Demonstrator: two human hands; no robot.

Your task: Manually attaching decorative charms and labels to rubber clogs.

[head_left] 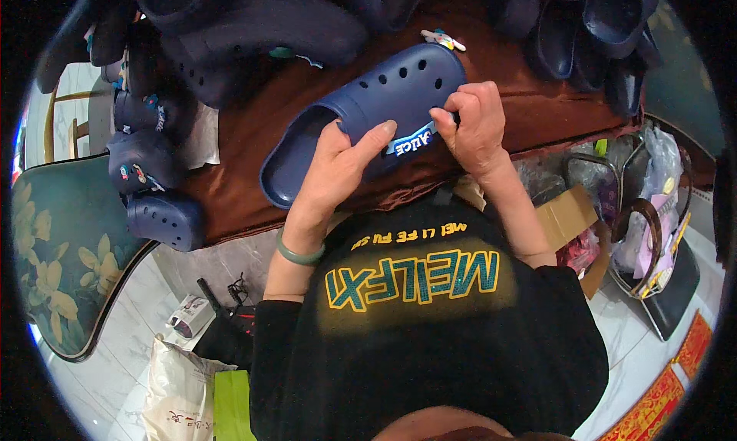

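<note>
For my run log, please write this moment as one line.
left hand: holds navy clog | right hand: fingers press light blue charm on clog side | surface: brown table | nearby: other navy clogs

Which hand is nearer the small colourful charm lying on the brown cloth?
Right. The right hand grips the blue clog just below the charm; the left hand is farther down-left.
</note>
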